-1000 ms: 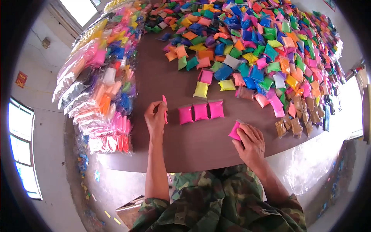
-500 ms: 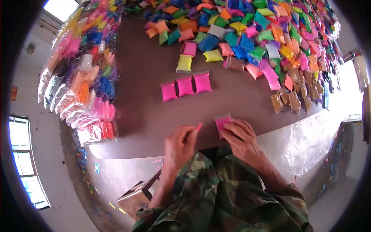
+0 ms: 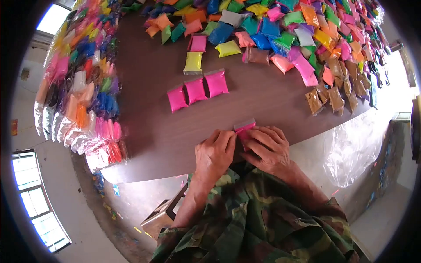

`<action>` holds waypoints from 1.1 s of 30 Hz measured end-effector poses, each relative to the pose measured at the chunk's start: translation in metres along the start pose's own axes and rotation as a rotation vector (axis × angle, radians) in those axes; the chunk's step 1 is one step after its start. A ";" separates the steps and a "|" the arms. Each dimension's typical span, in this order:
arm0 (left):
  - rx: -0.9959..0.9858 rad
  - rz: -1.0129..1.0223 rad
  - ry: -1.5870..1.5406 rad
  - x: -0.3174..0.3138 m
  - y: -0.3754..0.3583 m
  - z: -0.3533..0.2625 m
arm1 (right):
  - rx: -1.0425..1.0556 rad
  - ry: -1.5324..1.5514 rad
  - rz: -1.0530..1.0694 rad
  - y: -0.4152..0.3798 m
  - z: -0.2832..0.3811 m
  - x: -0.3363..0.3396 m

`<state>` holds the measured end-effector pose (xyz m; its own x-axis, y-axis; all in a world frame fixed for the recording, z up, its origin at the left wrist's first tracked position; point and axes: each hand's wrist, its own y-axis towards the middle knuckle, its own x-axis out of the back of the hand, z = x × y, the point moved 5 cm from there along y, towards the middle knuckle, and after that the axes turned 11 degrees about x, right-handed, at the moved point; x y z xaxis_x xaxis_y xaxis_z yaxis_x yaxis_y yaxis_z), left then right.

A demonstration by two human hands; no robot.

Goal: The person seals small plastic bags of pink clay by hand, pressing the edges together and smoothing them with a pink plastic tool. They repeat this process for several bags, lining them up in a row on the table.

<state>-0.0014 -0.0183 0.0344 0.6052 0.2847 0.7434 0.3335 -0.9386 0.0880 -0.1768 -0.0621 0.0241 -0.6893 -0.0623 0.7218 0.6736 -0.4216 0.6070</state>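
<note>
A small clear bag of pink filling (image 3: 245, 127) lies near the table's front edge, its clear top strip pointing away from me. My right hand (image 3: 268, 148) grips its right side, fingers curled over the pink part. Against the bag's upper left edge, my left hand (image 3: 215, 151) is closed in a pinch. What those fingertips hold is hidden. Beyond my hands, three similar pink bags lie in a slanting row: a left one (image 3: 177, 99), a middle one (image 3: 196, 90) and a right one (image 3: 216, 83).
A yellow bag (image 3: 193, 62) lies behind the row. Many coloured bags (image 3: 267, 30) cover the brown table's (image 3: 149, 109) far and right parts, with brown ones (image 3: 336, 101) at the right edge. Plastic-wrapped bundles (image 3: 83, 96) are heaped along the left. Clear plastic (image 3: 351, 153) hangs at right.
My left hand has moved right to the bag; the small pink piece in its fingertips no longer shows. My right hand still grips the bag, now nearer the left hand. The view has shifted.
</note>
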 end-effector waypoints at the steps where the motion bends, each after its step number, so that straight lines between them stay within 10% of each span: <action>1: -0.026 -0.004 0.041 0.000 0.004 -0.001 | -0.002 0.000 -0.010 0.001 0.000 0.001; 33: -0.213 0.148 0.196 -0.022 0.063 -0.031 | -0.056 0.005 -0.094 0.001 0.002 0.004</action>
<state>-0.0155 -0.0899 0.0443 0.4781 0.1187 0.8702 0.0807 -0.9926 0.0911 -0.1782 -0.0609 0.0282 -0.7501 -0.0248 0.6609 0.5902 -0.4760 0.6520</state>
